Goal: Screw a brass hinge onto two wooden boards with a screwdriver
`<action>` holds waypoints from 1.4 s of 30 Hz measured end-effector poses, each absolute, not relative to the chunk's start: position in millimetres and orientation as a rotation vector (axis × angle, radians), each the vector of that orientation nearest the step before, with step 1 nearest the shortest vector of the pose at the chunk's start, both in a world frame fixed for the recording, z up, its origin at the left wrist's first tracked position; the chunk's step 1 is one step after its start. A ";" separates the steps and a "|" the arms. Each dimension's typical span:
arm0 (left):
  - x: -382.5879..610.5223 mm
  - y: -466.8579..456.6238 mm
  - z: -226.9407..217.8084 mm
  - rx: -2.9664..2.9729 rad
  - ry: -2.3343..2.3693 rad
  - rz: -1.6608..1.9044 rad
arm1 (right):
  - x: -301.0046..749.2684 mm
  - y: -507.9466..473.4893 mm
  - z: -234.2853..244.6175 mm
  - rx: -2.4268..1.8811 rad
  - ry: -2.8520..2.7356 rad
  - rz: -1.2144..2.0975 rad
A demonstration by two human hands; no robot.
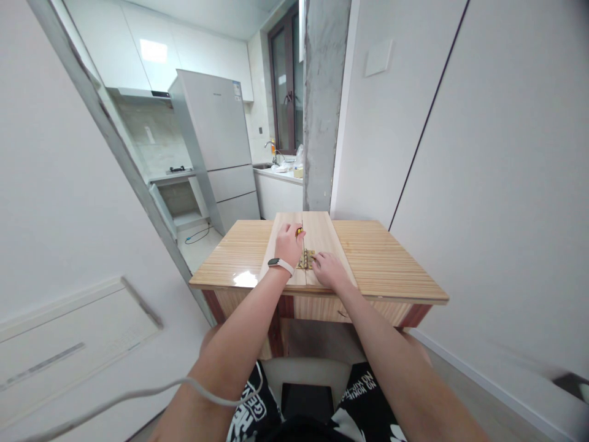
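Note:
Two pale wooden boards (322,230) lie side by side on a small wooden table (381,258), with a thin seam between them. A brass hinge (306,259) sits across that seam near the front edge. My left hand (289,244), with a white band on the wrist, is closed around a small tool with a yellow handle (299,231) held over the hinge. My right hand (327,269) rests on the right board with its fingers curled and pressed down beside the hinge.
A grey concrete pillar (322,104) stands right behind the table. A white wall runs along the right. To the left a doorway opens onto a kitchen with a white fridge (218,147) and a sink counter (278,175). A white cable (138,396) crosses my left arm.

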State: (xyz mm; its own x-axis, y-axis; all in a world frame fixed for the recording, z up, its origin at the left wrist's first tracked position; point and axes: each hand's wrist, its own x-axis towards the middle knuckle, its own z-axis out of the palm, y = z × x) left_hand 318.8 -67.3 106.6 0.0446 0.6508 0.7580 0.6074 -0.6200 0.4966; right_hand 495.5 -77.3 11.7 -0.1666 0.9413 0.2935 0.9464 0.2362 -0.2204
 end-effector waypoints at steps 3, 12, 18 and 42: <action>319.4 -67.3 107.7 2.247 1.320 1.653 | 496.2 -76.0 9.8 -1.724 -2.147 -0.044; 319.2 -68.8 106.5 2.278 1.219 1.681 | 496.9 -72.9 6.5 -1.705 -2.146 -0.059; 319.0 -71.4 106.9 2.251 1.362 1.738 | 497.2 -71.7 5.1 -1.680 -2.150 -0.077; 317.1 -66.4 105.7 2.248 1.258 1.692 | 496.5 -75.3 8.6 -1.717 -2.156 -0.037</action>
